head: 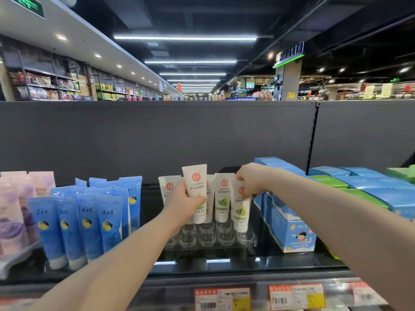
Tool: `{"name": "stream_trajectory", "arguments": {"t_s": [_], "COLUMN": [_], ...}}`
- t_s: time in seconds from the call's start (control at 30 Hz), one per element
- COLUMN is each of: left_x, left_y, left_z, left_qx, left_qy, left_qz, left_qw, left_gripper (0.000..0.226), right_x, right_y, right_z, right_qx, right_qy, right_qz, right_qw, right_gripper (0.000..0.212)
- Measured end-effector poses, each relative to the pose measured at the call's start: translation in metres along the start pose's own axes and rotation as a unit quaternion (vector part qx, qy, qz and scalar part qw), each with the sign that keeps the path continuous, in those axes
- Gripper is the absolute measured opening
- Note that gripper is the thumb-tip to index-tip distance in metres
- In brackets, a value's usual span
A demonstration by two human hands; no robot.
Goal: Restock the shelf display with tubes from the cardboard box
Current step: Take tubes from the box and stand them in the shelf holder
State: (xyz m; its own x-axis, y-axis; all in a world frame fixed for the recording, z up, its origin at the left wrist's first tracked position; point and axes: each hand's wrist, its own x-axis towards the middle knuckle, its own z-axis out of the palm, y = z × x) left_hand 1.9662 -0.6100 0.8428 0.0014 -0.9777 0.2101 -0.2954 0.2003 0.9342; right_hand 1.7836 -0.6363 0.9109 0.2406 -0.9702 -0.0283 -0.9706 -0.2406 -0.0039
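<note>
Black shelf (224, 264) decking ran across in front of me, glossy enough to catch the ceiling lights, with paper price labels (222, 298) clipped along its near lip. On it sat a clear rack (211, 239) of hard, see-through plastic, moulded into rows of round cups. The near rows stood empty.

Just beyond, the left hand (182, 203) had its fingers wrapped round a white tube (195, 187), cap down and flat crimped tail up, lifted above the rack and not yet in a cup. The right hand (249, 180) pinched the tail of a second tube (240, 212) at the rack's right side; its cap was down at a cup, though I could not tell whether it was fully seated.

Behind these, the standing tubes (222, 198) filled the far row: soft, matte plastic with a red round emblem and green leaf print. I judged the job roughly half done, with the near cups left to fill. The cardboard box was out of sight.

To the left leaned blue tubes (89, 221) and pale pink tubes (11, 216); to the right, stacked blue cartons (289, 230) and green cartons (327, 181). A flat grey back panel (157, 135) rose behind, and past it the shop's lit aisles.
</note>
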Motion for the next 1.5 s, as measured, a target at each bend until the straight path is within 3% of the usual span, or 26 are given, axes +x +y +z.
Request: {"name": "stream_trajectory", "arguments": {"t_s": [0.1,0.33,0.43,0.53,0.6,0.83,1.17,1.33,1.5], "left_x": [0.003,0.007,0.008,0.008,0.006,0.003,0.002,-0.002,-0.003], "left_y": [-0.001,0.002,0.002,0.001,-0.001,-0.005,-0.023,-0.027,-0.031], "left_z": [0.002,0.012,0.016,0.022,0.026,0.036,0.023,0.022,0.022], "left_qx": [0.006,0.019,0.028,0.030,0.023,0.020,0.099,0.145,0.197], "left_qy": [-0.003,-0.017,-0.018,-0.022,-0.035,-0.063,-0.037,-0.069,-0.092], "left_qz": [0.001,0.006,0.005,-0.002,0.000,-0.005,-0.018,-0.038,-0.051], "left_qw": [1.000,1.000,0.999,0.999,0.999,0.998,0.994,0.986,0.975], "left_gripper": [0.037,0.033,0.038,0.032,0.028,0.028,0.017,0.046,0.050], "right_x": [0.001,0.007,0.001,-0.001,-0.002,0.010,0.017,0.016,0.014], "right_y": [0.001,-0.001,0.000,-0.002,-0.008,-0.014,-0.012,-0.012,-0.012], "right_z": [0.001,0.000,-0.009,-0.022,-0.025,-0.017,-0.014,-0.016,-0.018], "right_qx": [-0.007,-0.078,-0.015,0.092,0.136,0.088,0.076,0.081,0.078], "right_qy": [0.003,-0.012,0.020,0.089,0.089,0.086,0.069,0.054,0.038], "right_qz": [-0.014,-0.016,-0.033,-0.098,-0.138,-0.166,-0.145,-0.131,-0.134], "right_qw": [1.000,0.997,0.999,0.987,0.977,0.978,0.984,0.987,0.987], "right_gripper": [0.031,0.019,0.033,0.051,0.057,0.015,0.021,0.022,0.021]}}
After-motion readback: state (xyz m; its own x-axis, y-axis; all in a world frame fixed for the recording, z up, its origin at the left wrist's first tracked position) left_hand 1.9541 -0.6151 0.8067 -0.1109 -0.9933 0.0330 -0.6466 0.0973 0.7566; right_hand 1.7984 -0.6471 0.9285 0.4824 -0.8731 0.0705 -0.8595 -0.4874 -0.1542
